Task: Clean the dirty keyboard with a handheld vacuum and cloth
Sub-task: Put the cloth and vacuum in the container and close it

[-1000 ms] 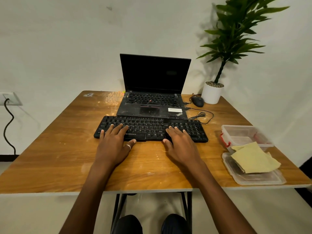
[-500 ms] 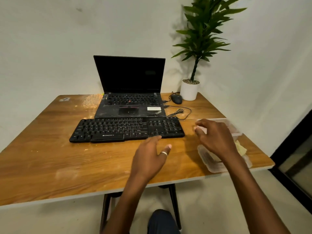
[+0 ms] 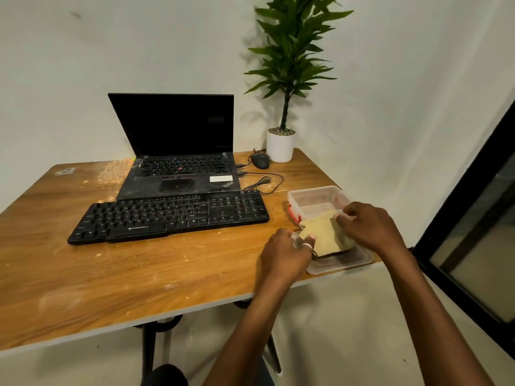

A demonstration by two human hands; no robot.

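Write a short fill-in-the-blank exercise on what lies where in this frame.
1. The left hand and right hand both hold a cloth whose colour is ____.
2. The keyboard lies directly in ____ of the open laptop.
3. The mouse sits beside a plant pot whose colour is ____.
Missing words: yellow; front; white.

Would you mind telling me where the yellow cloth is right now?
In the head view, the yellow cloth lies on the clear tray right of the keyboard, gripped by the left hand and right hand.
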